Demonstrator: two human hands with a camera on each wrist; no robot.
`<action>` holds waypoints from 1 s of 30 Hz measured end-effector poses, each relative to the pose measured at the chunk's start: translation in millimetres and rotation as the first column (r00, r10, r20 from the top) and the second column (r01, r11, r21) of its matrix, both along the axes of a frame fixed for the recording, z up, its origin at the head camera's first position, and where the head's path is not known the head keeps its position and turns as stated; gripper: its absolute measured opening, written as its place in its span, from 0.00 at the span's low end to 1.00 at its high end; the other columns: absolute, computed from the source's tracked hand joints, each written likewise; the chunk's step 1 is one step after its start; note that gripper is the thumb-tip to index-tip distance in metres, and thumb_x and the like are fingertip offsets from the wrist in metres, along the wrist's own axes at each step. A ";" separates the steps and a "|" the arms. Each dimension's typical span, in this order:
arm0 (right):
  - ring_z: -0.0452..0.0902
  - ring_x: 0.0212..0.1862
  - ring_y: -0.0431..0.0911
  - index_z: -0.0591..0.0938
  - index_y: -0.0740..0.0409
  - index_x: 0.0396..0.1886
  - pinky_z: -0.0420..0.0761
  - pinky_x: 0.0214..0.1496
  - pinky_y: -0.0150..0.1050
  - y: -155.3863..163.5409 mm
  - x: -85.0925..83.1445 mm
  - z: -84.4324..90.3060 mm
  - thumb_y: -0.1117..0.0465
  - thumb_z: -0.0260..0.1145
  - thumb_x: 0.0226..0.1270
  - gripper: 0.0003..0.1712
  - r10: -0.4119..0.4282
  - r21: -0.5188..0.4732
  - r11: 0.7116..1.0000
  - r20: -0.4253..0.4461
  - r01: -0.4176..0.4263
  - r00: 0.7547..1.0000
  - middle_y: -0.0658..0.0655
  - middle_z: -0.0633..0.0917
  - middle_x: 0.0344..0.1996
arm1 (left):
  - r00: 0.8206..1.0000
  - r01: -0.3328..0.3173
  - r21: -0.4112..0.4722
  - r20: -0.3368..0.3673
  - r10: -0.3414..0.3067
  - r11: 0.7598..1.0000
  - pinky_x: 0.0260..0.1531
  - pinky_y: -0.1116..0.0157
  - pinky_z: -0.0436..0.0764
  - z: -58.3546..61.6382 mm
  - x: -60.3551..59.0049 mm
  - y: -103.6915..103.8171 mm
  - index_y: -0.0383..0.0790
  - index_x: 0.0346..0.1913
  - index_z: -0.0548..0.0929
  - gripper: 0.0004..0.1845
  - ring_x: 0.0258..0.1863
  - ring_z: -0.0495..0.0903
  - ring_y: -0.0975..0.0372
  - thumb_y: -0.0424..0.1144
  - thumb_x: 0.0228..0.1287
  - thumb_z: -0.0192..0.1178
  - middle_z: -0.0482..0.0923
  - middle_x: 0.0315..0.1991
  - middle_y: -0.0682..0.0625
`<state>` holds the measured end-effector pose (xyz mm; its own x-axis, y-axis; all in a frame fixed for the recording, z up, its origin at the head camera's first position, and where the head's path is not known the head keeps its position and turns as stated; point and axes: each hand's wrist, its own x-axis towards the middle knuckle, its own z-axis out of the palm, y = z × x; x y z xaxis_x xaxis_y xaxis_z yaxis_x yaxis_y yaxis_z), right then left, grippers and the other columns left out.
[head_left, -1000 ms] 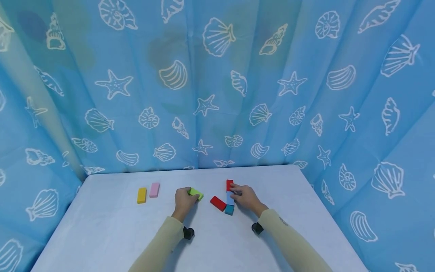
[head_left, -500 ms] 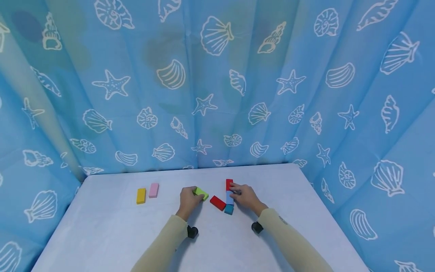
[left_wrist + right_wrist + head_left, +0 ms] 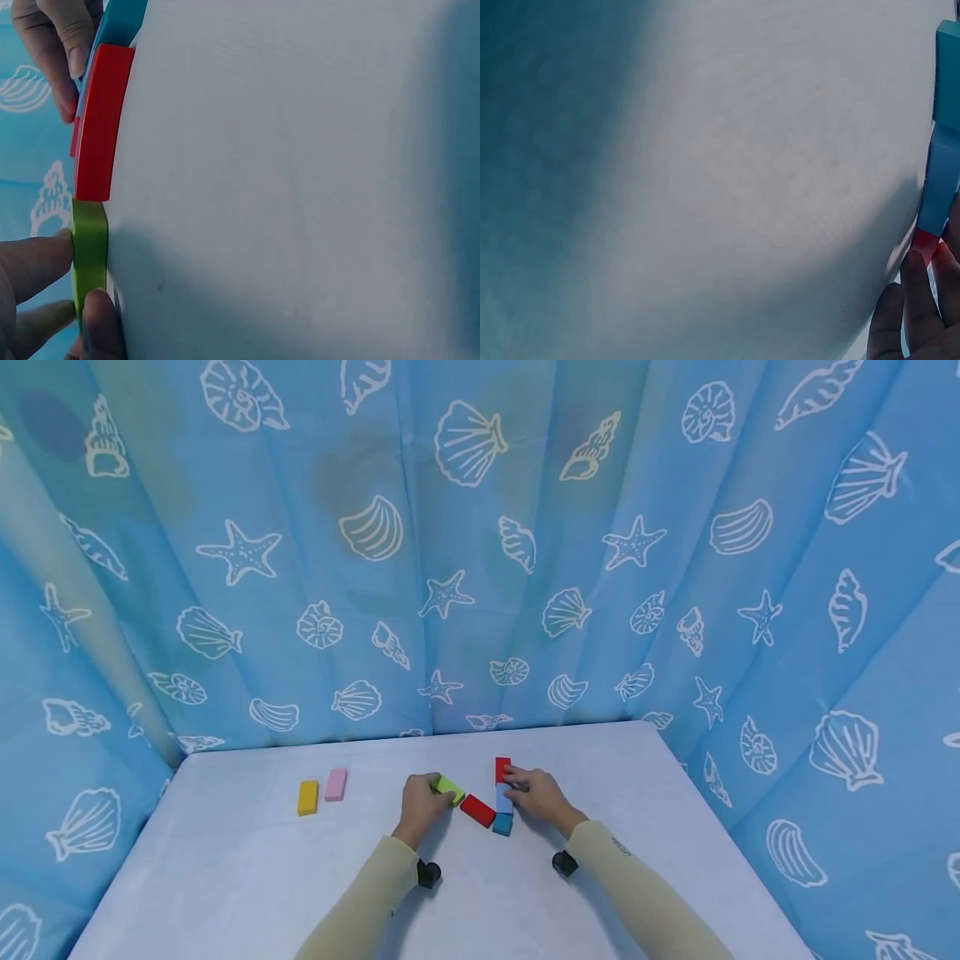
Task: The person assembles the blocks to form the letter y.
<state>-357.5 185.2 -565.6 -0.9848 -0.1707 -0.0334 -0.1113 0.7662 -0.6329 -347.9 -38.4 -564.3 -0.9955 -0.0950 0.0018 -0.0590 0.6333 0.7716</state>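
**Green block has moved right, now up against the slanted red block**

A second ago there was a clear gap between those two; left hand closed it. Left wrist view shows the end faces meeting, or so near I can't see daylight. Left hand has the green block pinched between thumb and fingers, narrow grip, not let go.

Right hand hasn't shifted. Its fingers rest on the far red block and the light blue block; can't tell if that's a pinch or just touch. Looks like steadying to me.

What it means: I read five blocks in one bent run now. Green slopes down through slanted red to the teal block, then the line turns away from the person through light blue to far red. Joint at green looks fairly straight, judging from the head view.

Not in the run: yellow block and pink block, side by side with a small gap, well off to the left, no hand near.

Surface: white table, arm shadows on it. Room: blue curtain behind and on both sides, printed with white shells and starfish, hanging in folds.
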 end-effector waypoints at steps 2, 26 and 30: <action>0.64 0.66 0.53 0.77 0.45 0.58 0.73 0.59 0.49 -1.2 0.4 0.8 0.56 0.65 0.60 0.24 0.001 -0.008 1.000 -0.003 -0.001 1.000 0.49 0.73 0.63 | 1.000 0.002 0.000 0.002 -0.002 1.000 0.45 0.59 0.78 0.7 0.5 0.7 0.30 0.54 0.77 0.26 0.43 0.72 0.55 0.39 0.52 0.67 0.75 0.48 0.40; 0.64 0.66 0.52 0.77 0.44 0.57 0.72 0.60 0.49 -1.4 0.0 0.4 0.56 0.65 0.60 0.23 -0.014 -0.021 1.000 0.001 0.014 1.000 0.46 0.72 0.63 | 1.000 0.012 -0.027 -0.004 -0.012 1.000 0.47 0.59 0.77 -1.2 1.8 6.5 0.32 0.55 0.77 0.27 0.45 0.71 0.55 0.40 0.52 0.67 0.73 0.50 0.40; 0.64 0.66 0.53 0.77 0.44 0.57 0.73 0.59 0.48 -0.8 -0.1 -0.3 0.56 0.65 0.60 0.23 -0.012 -0.023 1.000 -0.005 0.012 1.000 0.47 0.73 0.62 | 1.000 0.015 -0.028 -0.014 -0.015 1.000 0.47 0.59 0.77 -1.6 3.4 7.1 0.32 0.55 0.76 0.27 0.45 0.71 0.55 0.40 0.52 0.67 0.72 0.50 0.40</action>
<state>-357.6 184.4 -565.9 -0.9869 -0.1595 -0.0249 -0.1053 0.7530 -0.6495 -344.5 -31.3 -565.9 -0.9966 -0.0800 0.0184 -0.0387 0.6551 0.7546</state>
